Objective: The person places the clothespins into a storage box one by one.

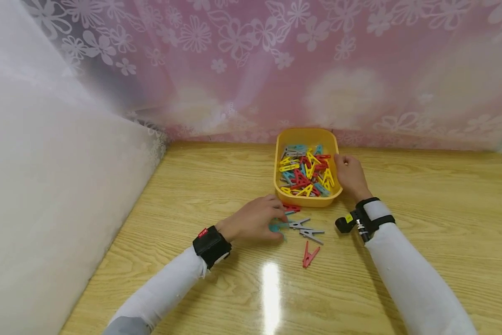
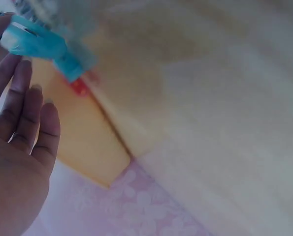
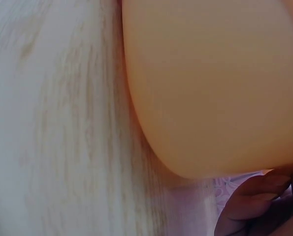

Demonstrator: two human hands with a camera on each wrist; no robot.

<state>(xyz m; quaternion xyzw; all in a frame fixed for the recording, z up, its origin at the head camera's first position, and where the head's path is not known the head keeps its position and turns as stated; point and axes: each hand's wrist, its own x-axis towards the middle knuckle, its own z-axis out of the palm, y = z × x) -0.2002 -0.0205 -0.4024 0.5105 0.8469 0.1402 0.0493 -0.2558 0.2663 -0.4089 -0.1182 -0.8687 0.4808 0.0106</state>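
Observation:
My left hand (image 1: 257, 218) is low over the table in front of the yellow basket. It pinches a turquoise clothespin (image 2: 38, 43) between thumb and fingertips, as the left wrist view shows. Beside those fingers lie grey clothespins (image 1: 311, 234) and a red clothespin (image 1: 291, 208), the latter close against the basket's front. A lone red clothespin (image 1: 310, 255) sits nearer to me. My right hand (image 1: 352, 177) grips the right rim of the yellow basket (image 1: 305, 201), its fingers partly hidden. Inside the basket are many yellow, red, blue and grey clothespins (image 1: 304, 173).
The wooden table (image 1: 422, 209) extends to both sides. A pink floral curtain (image 1: 251, 93) hangs right behind the basket. On the left, a white sheet (image 1: 58, 163) borders the table.

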